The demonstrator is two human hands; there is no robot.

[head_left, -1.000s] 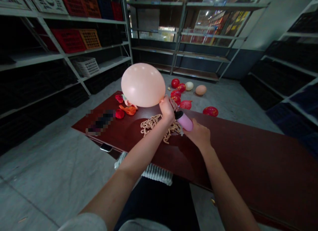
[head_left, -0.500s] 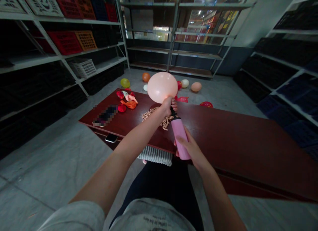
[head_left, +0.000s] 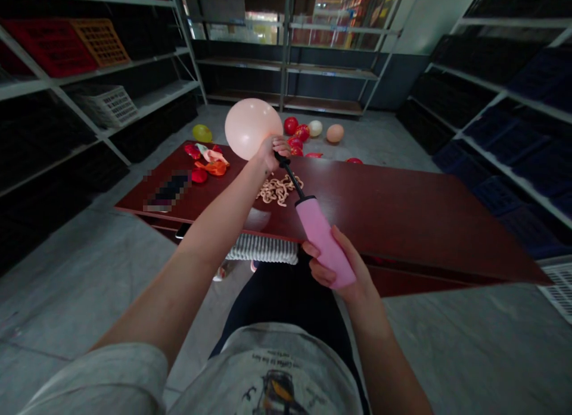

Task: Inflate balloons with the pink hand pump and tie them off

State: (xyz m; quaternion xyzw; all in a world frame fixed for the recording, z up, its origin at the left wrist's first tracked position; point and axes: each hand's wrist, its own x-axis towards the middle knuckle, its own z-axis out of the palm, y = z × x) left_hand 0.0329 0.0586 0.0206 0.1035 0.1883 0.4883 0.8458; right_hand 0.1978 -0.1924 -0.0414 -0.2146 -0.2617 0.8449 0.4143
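Observation:
A peach balloon (head_left: 251, 127), round and inflated, stands above the far side of the dark red table (head_left: 402, 206). My left hand (head_left: 271, 153) is closed round the balloon's neck where it meets the black nozzle of a hand pump. My right hand (head_left: 342, 272) grips the pink pump handle (head_left: 324, 239), drawn back toward my body so that the thin black rod (head_left: 290, 175) shows between the two hands. A heap of limp peach balloons (head_left: 277, 189) lies on the table under the rod.
Limp red and orange balloons (head_left: 208, 160) and a blurred dark object (head_left: 166, 192) lie at the table's left end. Inflated balloons (head_left: 313, 129) lie on the floor behind. Metal shelving with crates (head_left: 84, 43) lines the walls. A white ribbed thing (head_left: 261, 248) hangs under the table edge.
My right hand has pulled the pink handle back toward me, baring the black rod. The view has tilted down and the balloon now appears smaller and farther away.

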